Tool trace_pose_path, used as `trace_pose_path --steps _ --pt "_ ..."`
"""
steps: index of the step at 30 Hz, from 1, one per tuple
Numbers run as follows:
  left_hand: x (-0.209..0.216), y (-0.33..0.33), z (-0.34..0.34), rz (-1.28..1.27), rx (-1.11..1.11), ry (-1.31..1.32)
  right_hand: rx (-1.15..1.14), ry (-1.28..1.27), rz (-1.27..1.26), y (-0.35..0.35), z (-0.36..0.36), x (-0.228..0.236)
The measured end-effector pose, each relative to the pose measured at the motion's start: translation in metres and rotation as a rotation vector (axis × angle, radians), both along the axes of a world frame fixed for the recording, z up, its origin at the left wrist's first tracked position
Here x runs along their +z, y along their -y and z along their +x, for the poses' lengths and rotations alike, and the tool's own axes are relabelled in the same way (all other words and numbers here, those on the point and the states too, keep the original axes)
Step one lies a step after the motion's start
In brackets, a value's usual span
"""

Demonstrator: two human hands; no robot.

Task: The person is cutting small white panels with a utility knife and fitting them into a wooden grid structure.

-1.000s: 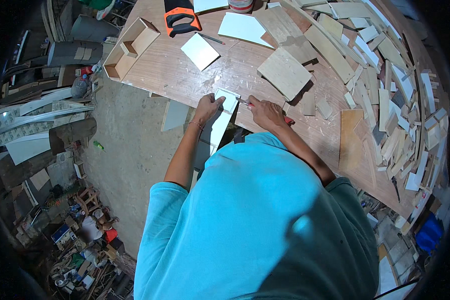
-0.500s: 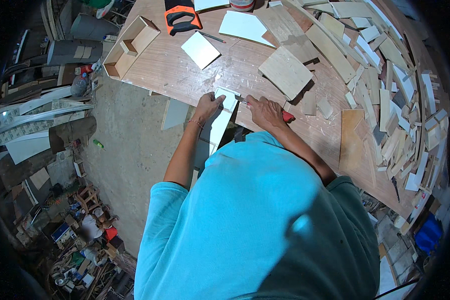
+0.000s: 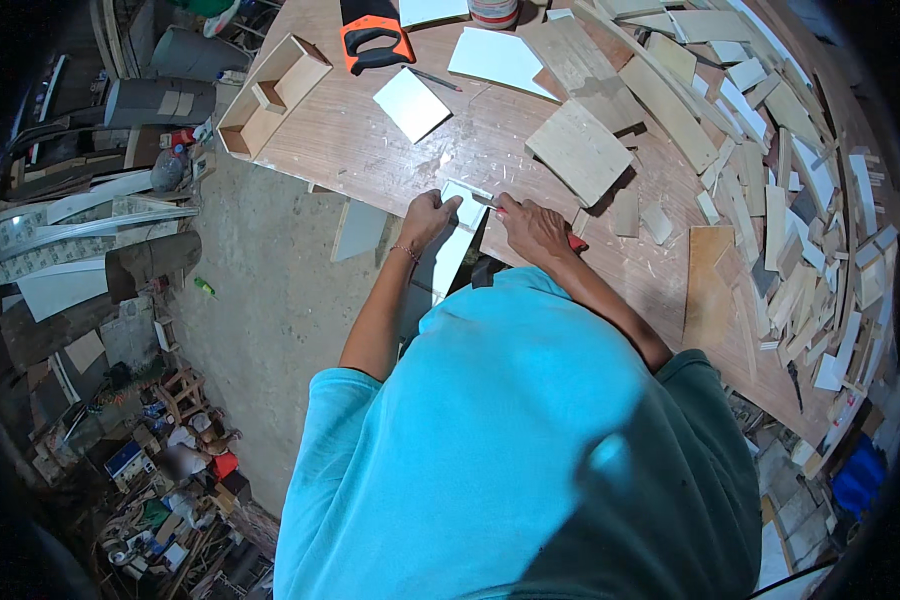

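Head view: my left hand pinches a white board over the worktop's near edge; my right hand keeps a closed grip on a red-handled tool, its blade at the board's far end. Work looks under way; what remains, I cannot tell. Bare worktop lies ahead, open floor left.

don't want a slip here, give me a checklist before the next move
1. Left grip on the white strip: ok, holding it.
2. Right grip on the red-handled tool: ok, closed around it.
3. Tool tip touching the strip: cannot tell, too small.
4. Strip wholly over the workbench: not ok, near part overhangs the edge.
5. Saw away from both grips: ok, lying farther up the workbench.
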State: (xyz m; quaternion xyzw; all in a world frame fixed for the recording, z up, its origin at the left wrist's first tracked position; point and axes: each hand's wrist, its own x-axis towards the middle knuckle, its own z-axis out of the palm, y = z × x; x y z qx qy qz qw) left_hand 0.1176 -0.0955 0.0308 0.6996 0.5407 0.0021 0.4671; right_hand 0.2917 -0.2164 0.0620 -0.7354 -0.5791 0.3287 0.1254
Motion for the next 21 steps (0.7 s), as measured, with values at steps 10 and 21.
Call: trace_pose_path --steps 10,21 --pt "-0.002 -0.001 -0.002 0.017 0.011 0.024 0.032 0.013 0.015 -0.002 0.002 0.003" --pt "-0.006 -0.001 -0.002 0.006 0.016 -0.002 -0.028 -0.004 0.076 -0.004 0.001 -0.004"
